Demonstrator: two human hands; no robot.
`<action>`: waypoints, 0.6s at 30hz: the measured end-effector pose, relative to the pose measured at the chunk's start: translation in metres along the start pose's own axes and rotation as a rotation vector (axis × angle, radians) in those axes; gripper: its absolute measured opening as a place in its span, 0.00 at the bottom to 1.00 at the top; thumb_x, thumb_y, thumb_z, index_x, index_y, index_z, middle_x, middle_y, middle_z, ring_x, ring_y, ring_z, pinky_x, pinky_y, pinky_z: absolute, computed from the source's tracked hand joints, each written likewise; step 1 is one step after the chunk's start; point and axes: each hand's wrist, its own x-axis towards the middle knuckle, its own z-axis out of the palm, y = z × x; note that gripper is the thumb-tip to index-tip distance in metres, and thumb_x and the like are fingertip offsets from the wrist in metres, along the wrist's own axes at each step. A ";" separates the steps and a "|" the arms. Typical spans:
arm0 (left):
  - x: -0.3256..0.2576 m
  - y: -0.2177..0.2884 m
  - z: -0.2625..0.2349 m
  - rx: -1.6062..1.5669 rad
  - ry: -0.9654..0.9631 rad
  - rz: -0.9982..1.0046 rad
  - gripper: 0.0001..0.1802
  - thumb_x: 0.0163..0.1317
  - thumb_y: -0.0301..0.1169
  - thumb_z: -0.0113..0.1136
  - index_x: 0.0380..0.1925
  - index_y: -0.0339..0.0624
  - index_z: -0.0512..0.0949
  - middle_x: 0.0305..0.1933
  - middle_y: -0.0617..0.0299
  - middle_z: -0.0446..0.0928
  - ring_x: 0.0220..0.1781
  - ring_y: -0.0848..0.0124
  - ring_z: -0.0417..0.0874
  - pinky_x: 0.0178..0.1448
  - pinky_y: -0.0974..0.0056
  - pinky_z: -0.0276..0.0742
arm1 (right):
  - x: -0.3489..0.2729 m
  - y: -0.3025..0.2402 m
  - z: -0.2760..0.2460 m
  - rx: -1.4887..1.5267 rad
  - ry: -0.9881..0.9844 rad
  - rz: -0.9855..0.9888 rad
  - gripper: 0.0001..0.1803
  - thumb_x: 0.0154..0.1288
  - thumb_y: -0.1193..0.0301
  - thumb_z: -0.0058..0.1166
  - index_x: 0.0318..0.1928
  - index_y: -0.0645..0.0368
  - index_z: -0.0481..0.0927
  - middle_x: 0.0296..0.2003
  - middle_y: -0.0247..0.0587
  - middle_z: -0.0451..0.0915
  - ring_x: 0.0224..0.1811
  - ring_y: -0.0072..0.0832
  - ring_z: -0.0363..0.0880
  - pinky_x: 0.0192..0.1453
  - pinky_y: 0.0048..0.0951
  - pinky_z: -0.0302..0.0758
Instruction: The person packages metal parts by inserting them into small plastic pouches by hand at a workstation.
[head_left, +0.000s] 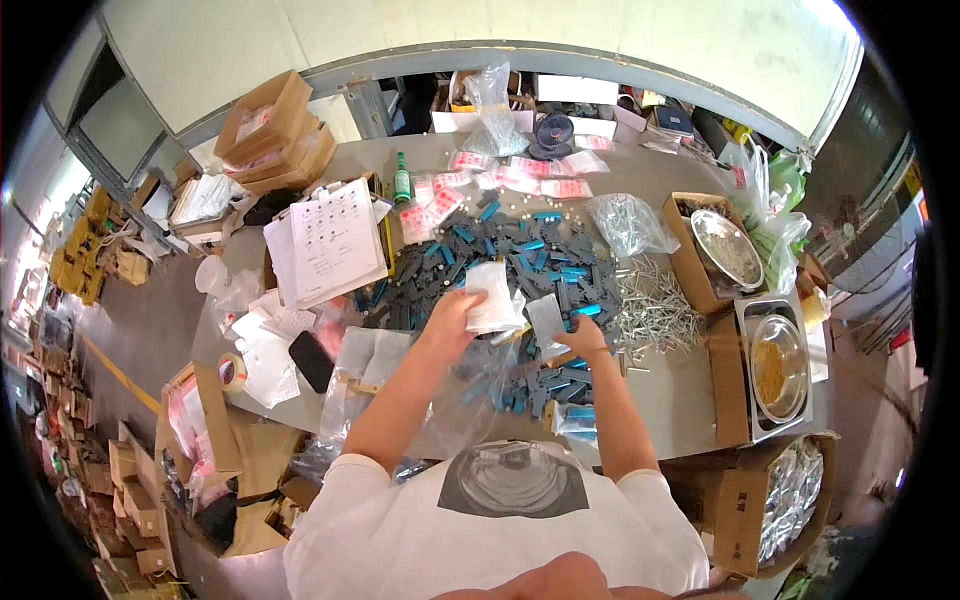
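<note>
My left hand is closed on a small stack of whitish plastic bags over the middle of the table. To its right, my right hand pinches a single small translucent plastic bag by its edge. Whether that bag has anything inside, I cannot tell. Beneath and around both hands spreads a heap of dark grey and blue plastic parts. A pile of metal screws lies just right of my right hand. A crumpled sheet of transparent plastic is below my left hand.
Small red-and-white packets, a green bottle and a small fan stand behind the heap. Papers and a black phone lie left. Steel bowls and cardboard boxes line the right edge.
</note>
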 end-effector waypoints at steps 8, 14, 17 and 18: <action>0.011 -0.022 -0.016 0.122 0.079 0.052 0.12 0.52 0.28 0.58 0.35 0.32 0.75 0.34 0.56 0.78 0.31 0.69 0.80 0.38 0.65 0.75 | -0.010 0.005 0.021 -0.180 0.120 -0.013 0.38 0.37 0.60 0.70 0.48 0.62 0.66 0.43 0.54 0.75 0.46 0.48 0.75 0.49 0.41 0.72; 0.007 -0.044 -0.019 0.520 0.279 0.721 0.07 0.54 0.26 0.53 0.34 0.39 0.73 0.31 0.55 0.78 0.28 0.64 0.79 0.34 0.65 0.71 | -0.037 -0.023 -0.005 -0.030 0.256 -0.184 0.14 0.55 0.67 0.56 0.37 0.65 0.74 0.37 0.50 0.79 0.41 0.46 0.77 0.43 0.40 0.72; -0.012 -0.037 -0.005 0.922 0.183 0.663 0.07 0.55 0.27 0.51 0.33 0.36 0.73 0.26 0.51 0.77 0.28 0.58 0.79 0.35 0.63 0.72 | -0.066 -0.049 -0.029 1.058 -0.143 -0.109 0.13 0.59 0.70 0.54 0.42 0.64 0.74 0.36 0.40 0.79 0.38 0.33 0.79 0.42 0.32 0.73; -0.012 -0.042 -0.006 0.921 0.179 0.664 0.07 0.55 0.27 0.51 0.33 0.36 0.73 0.26 0.51 0.77 0.28 0.58 0.79 0.35 0.63 0.72 | -0.076 -0.061 -0.033 1.163 -0.237 -0.109 0.14 0.61 0.69 0.53 0.44 0.63 0.74 0.37 0.37 0.78 0.39 0.28 0.77 0.42 0.29 0.73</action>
